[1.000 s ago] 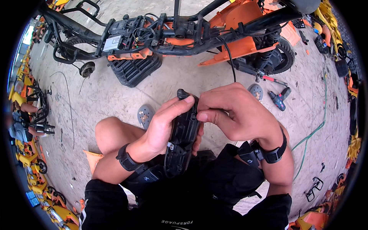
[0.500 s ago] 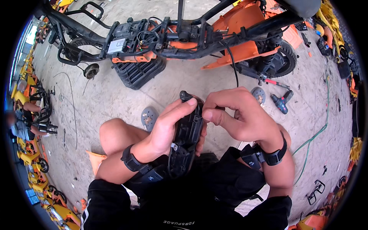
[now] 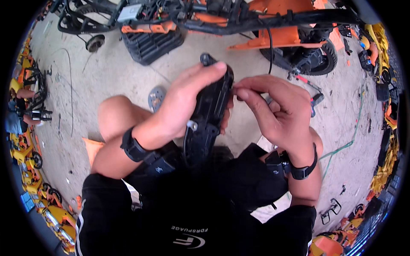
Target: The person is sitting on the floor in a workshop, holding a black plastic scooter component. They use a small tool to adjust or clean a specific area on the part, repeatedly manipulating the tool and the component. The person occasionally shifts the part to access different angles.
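Observation:
A long black plastic housing [image 3: 210, 104] with ribs, slots and a small metal fastener stands tilted over my lap. My left hand [image 3: 177, 102] is wrapped round it, thumb across the upper end and fingertips showing at its right side. Close by the housing's right edge, my right hand [image 3: 279, 113] pinches with thumb and forefinger. Whatever lies between those fingertips is too small to make out. The housing's lower end sinks into shadow against my dark clothes.
Ahead lies a stripped scooter frame [image 3: 239, 27] with orange panels and a hanging black cable. Beside it are a black crate [image 3: 153, 45], a red-handled tool [image 3: 305, 80] and a partly hidden power drill [image 3: 317, 100]. A green cord [image 3: 348, 144] crosses the floor; another person [image 3: 17, 123] sits far left.
My view has tilted, so the scooter frame sits higher in the picture. Both hands and the housing appear higher too. My left hand keeps its hold and my right hand stays pinched beside the housing.

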Motion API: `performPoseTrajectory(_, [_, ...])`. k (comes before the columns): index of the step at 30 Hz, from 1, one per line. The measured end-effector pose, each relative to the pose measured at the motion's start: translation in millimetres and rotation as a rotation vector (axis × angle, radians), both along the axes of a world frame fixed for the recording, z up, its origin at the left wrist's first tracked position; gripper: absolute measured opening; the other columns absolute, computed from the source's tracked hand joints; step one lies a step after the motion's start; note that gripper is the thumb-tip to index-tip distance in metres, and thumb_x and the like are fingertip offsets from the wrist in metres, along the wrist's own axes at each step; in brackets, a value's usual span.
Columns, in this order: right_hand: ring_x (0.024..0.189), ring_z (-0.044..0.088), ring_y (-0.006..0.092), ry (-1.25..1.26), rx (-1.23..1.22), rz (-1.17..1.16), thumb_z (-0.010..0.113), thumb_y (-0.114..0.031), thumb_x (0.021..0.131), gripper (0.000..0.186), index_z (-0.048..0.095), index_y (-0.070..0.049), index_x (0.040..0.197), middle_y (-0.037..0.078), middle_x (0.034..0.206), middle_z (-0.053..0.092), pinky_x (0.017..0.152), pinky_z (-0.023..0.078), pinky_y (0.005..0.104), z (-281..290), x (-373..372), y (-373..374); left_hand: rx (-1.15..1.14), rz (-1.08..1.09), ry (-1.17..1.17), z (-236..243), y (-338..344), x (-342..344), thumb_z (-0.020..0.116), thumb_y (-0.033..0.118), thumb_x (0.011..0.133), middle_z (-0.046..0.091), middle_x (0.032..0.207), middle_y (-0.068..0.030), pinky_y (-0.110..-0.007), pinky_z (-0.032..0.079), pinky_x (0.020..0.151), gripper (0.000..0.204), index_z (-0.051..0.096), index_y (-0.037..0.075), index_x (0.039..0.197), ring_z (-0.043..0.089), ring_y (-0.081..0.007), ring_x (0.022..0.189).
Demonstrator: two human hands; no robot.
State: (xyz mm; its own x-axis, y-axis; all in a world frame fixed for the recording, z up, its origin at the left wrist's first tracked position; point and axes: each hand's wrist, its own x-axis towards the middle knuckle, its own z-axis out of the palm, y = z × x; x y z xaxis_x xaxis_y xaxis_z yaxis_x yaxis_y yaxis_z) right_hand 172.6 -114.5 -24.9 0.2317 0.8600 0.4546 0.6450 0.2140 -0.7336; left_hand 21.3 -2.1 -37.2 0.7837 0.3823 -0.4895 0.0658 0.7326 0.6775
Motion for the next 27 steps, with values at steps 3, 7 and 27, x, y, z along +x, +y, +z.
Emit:
performPoseTrajectory(3, [0.068, 0.068, 0.0253, -0.081, 0.013, 0.002, 0.074, -0.001, 0.076, 0.012, 0.071, -0.003, 0.088, 0.010, 0.080, 0.070, 0.057, 0.052, 0.0302, 0.4, -7.5, -1.3, 0.040, 0.005, -0.040, 0.2, -0.2, -2.8, 0.053, 0.037, 0.097, 0.060, 0.071, -0.0140, -0.034, 0.052, 0.043, 0.038, 0.053, -0.001, 0.093, 0.061, -0.0233, 0.050])
performPoseTrajectory(7, [0.067, 0.068, 0.0251, -0.116, 0.042, -0.020, 0.074, 0.000, 0.075, 0.015, 0.069, -0.001, 0.089, 0.009, 0.079, 0.069, 0.056, 0.052, 0.0306, 0.9, -9.2, 1.0, 0.105, 0.012, -0.033, 3.0, 0.2, -1.0, 0.049, 0.038, 0.097, 0.060, 0.071, -0.0147, -0.035, 0.052, 0.043, 0.039, 0.052, 0.000, 0.091, 0.060, -0.0248, 0.050])
performPoseTrajectory(27, [0.068, 0.068, 0.0251, -0.049, 0.090, 0.061, 0.071, 0.007, 0.072, 0.018, 0.068, 0.003, 0.090, 0.011, 0.081, 0.069, 0.058, 0.054, 0.0312, -3.0, -6.7, 0.5, 0.041, -0.008, -0.103, 6.2, 1.3, -2.0, 0.053, 0.032, 0.098, 0.060, 0.070, -0.0129, -0.031, 0.049, 0.042, 0.033, 0.049, 0.000, 0.095, 0.060, -0.0212, 0.048])
